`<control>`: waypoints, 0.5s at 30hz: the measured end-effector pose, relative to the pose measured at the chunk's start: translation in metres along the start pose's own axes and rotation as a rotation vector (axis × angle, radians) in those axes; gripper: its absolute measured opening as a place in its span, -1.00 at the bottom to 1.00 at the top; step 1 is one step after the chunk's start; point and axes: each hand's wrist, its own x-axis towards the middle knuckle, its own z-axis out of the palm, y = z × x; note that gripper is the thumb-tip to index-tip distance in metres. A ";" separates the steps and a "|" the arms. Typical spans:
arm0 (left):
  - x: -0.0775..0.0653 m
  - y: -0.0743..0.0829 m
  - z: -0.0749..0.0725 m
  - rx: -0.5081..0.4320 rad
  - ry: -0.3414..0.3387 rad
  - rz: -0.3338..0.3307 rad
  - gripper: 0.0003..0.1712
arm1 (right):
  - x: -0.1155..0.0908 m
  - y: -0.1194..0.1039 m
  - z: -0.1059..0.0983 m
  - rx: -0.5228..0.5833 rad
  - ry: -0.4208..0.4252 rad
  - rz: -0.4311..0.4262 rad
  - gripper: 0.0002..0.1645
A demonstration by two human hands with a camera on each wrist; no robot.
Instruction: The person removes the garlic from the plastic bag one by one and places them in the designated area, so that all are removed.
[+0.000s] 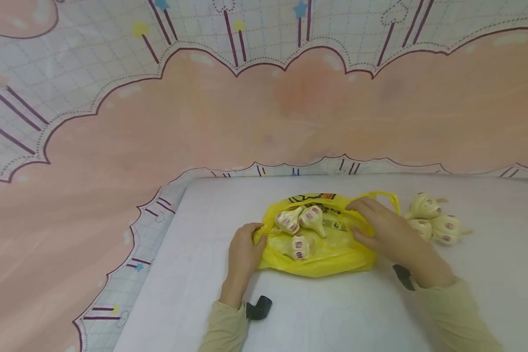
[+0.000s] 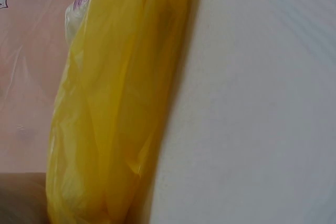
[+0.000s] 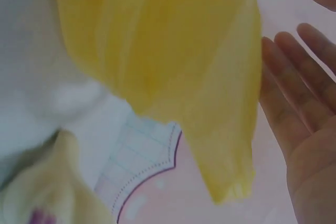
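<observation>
Pale table (image 1: pixel 325 313) here, crinkly yellow plastic bag (image 1: pixel 317 268) gaping around three bulbous garlic heads (image 1: pixel 310 216)! Left hand (image 1: pixel 243 252) pinches its rim; right hand (image 1: pixel 389 232), fingers loosely spread, hovers at the opposite side.

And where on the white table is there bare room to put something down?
Free: the white table left of the left hand, in front of the yellow bag between the sleeves, and right of the three loose garlic bulbs. Crowded: around the bag's right end, with the right hand and those bulbs; also its left part, holding three other bulbs.
</observation>
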 end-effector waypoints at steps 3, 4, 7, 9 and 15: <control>0.001 0.000 0.001 -0.009 -0.001 -0.002 -0.66 | 0.003 -0.001 0.005 0.014 -0.008 0.006 -0.53; 0.001 0.000 0.001 -0.010 0.000 -0.001 -0.66 | 0.004 -0.002 0.007 0.020 -0.014 0.009 -0.52; 0.001 0.000 0.001 -0.012 0.001 0.003 -0.66 | 0.008 -0.004 0.012 0.027 -0.026 0.007 -0.50; 0.001 -0.001 0.001 -0.013 0.002 0.006 -0.66 | 0.010 -0.004 0.017 0.025 -0.029 -0.002 -0.49; 0.002 -0.003 0.002 -0.009 0.004 0.008 -0.67 | 0.014 -0.007 0.028 0.023 -0.022 -0.042 -0.43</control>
